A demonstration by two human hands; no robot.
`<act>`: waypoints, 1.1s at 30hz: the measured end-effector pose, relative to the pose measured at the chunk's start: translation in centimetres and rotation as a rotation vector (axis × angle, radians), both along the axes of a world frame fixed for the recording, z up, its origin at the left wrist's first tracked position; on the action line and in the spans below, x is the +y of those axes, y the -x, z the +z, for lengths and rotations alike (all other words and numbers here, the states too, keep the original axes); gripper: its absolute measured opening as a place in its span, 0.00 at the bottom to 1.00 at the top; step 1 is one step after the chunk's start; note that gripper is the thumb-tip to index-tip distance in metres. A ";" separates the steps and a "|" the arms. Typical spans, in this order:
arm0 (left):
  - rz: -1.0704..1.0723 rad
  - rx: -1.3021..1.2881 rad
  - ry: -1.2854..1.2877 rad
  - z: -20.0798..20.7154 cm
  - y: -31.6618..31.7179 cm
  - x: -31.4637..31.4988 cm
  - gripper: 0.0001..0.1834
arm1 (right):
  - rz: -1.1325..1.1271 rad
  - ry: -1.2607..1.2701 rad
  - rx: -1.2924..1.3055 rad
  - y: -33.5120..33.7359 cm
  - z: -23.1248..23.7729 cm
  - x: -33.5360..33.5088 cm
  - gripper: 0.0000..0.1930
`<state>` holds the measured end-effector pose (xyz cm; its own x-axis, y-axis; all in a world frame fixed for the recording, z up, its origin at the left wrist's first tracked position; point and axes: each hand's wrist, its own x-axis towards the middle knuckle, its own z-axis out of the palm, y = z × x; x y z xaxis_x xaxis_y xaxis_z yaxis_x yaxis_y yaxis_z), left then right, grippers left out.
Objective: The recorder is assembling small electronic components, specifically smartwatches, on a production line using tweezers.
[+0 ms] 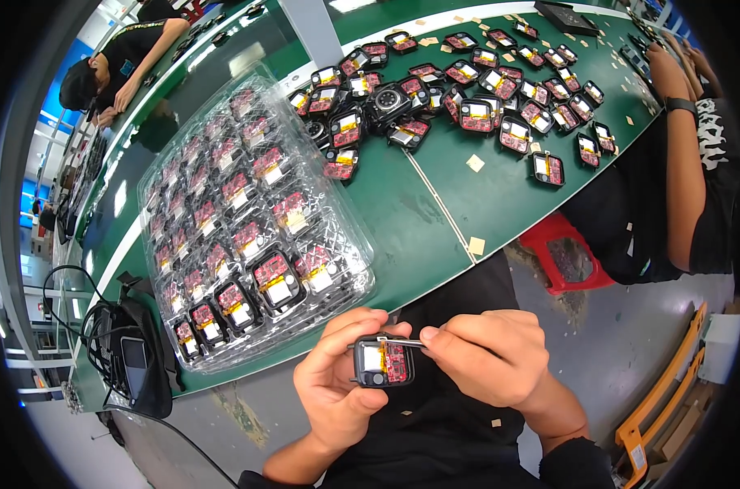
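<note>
In front of my body, my left hand (pixel 335 383) holds an opened smartwatch case (pixel 384 363) between thumb and fingers. A red circuit board, a white battery block and a strip of yellow tape show inside its black shell. My right hand (pixel 492 354) pinches a pair of metal tweezers (pixel 406 343), whose tip touches the upper part of the case's inside. What the tip grips, if anything, is too small to tell. Just beyond my hands, a clear plastic tray (pixel 349 244) holds rows of similar open cases on the green table.
Many open watch cases (pixel 500 83) lie heaped across the green table (pixel 410 220), among small beige squares (pixel 476 163). A black bag with cables (pixel 138 359) is at the left edge. A co-worker (pixel 679 179) sits at the right by a red stool (pixel 561 253); another person (pixel 125 65) works across.
</note>
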<state>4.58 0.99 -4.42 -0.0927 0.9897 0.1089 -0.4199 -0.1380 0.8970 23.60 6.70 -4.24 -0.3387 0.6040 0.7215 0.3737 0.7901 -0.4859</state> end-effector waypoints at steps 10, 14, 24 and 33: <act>-0.007 0.017 -0.001 0.1 0.5 0.1 0.40 | 0.032 0.220 0.055 0.3 1.0 0.0 0.16; -0.008 0.012 0.010 0.3 0.4 0.1 0.39 | -0.006 0.206 0.068 0.7 0.7 -0.3 0.16; 0.028 0.001 0.086 1.4 0.0 -0.2 0.40 | -0.050 0.088 0.024 0.9 0.1 -0.7 0.21; 0.023 0.022 0.083 1.1 0.3 0.1 0.41 | -0.043 0.020 -0.016 0.8 -0.5 -0.7 0.16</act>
<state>4.33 1.05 -3.29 -0.1140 0.9931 0.0292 -0.3980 -0.0725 0.9145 22.75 5.99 -4.71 -0.3236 0.6323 0.7039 0.4149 0.7634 -0.4950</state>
